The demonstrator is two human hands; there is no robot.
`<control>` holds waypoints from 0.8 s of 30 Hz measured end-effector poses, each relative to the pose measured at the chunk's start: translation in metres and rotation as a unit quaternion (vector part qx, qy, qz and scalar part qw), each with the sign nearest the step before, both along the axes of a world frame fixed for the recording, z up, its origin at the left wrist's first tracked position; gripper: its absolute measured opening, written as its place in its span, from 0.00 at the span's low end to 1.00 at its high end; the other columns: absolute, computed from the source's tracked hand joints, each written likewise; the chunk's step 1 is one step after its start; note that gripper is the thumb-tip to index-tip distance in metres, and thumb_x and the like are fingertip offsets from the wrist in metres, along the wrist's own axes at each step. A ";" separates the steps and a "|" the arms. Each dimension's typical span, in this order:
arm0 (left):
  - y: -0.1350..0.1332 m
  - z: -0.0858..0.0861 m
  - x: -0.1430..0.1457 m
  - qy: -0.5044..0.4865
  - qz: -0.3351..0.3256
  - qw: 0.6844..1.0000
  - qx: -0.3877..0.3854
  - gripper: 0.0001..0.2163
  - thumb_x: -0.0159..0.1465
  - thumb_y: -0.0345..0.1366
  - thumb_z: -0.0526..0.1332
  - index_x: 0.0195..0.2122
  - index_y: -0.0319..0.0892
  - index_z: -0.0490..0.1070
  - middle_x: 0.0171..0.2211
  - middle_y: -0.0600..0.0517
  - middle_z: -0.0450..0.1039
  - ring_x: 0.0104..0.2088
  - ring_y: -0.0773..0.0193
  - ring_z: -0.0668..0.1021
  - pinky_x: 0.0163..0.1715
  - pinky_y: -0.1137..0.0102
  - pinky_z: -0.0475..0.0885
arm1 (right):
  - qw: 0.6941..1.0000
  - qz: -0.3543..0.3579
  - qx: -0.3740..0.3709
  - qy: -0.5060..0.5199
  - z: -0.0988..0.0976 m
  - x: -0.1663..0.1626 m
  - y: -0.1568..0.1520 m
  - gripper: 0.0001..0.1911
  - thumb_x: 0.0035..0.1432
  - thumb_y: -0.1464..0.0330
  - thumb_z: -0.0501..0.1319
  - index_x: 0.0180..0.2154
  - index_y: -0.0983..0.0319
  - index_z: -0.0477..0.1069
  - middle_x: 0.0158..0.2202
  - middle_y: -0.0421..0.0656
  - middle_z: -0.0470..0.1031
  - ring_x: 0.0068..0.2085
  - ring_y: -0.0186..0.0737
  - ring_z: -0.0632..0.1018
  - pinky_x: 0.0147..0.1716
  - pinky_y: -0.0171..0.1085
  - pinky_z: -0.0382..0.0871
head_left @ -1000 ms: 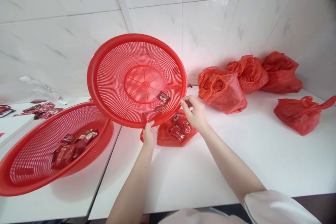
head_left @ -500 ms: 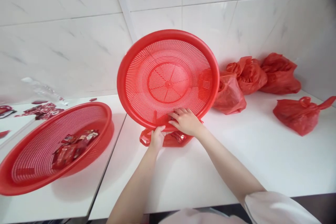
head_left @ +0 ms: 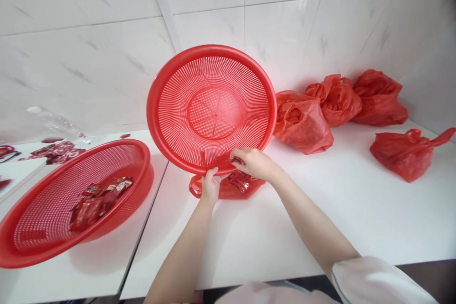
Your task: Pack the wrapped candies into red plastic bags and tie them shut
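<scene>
My left hand [head_left: 210, 185] grips the lower rim of a round red mesh basket [head_left: 210, 104], which is tipped up on edge with its inside facing me. Nothing shows inside it. My right hand [head_left: 253, 163] rests on the same lower rim beside the left, fingers curled over it. Right below both hands lies an open red plastic bag [head_left: 245, 185] with small red wrapped packets in it. A second red mesh basket [head_left: 71, 199] sits flat at the left and holds several red packets [head_left: 98, 197].
Three tied red plastic bags [head_left: 302, 121] [head_left: 337, 99] [head_left: 379, 97] lie against the tiled wall, and another one [head_left: 406, 154] lies at the right. Loose red wrappers [head_left: 53, 148] are scattered at the far left. The white counter [head_left: 320, 218] ends near my body.
The tipped basket swung right, then a little back left. The two packets seen inside it are gone. My right hand moved from the bag onto the basket's lower rim.
</scene>
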State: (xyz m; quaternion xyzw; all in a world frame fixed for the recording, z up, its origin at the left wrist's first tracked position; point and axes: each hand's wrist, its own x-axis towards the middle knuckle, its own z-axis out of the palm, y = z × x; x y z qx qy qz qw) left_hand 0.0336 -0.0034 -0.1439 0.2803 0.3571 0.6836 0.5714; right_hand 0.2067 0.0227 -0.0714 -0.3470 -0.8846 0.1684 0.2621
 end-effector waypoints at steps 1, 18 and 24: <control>0.001 -0.001 -0.001 0.000 0.027 1.000 -0.002 0.16 0.49 0.35 0.64 0.41 0.41 0.74 0.37 0.49 0.79 0.45 0.51 0.79 0.45 0.54 0.75 | 1.000 0.003 -0.017 0.026 0.001 0.003 0.000 0.07 0.59 0.75 0.57 0.38 0.60 0.70 0.31 0.39 0.74 0.30 0.33 0.72 0.32 0.31 0.61; 0.008 0.006 -0.017 -0.027 0.145 0.989 0.027 0.07 0.53 0.36 0.61 0.33 0.40 0.74 0.35 0.49 0.79 0.40 0.58 0.79 0.43 0.58 0.76 | 0.993 -0.021 -0.084 0.083 -0.007 -0.007 -0.001 0.10 0.61 0.75 0.54 0.42 0.60 0.70 0.41 0.43 0.78 0.42 0.37 0.77 0.42 0.36 0.68; 0.008 0.004 -0.014 -0.022 0.164 0.986 0.029 0.06 0.53 0.34 0.62 0.32 0.42 0.72 0.40 0.49 0.78 0.44 0.56 0.78 0.44 0.54 0.75 | 0.970 0.051 -0.165 -0.173 -0.016 -0.024 -0.017 0.14 0.49 0.59 0.68 0.35 0.60 0.72 0.34 0.43 0.78 0.34 0.41 0.78 0.29 0.35 0.67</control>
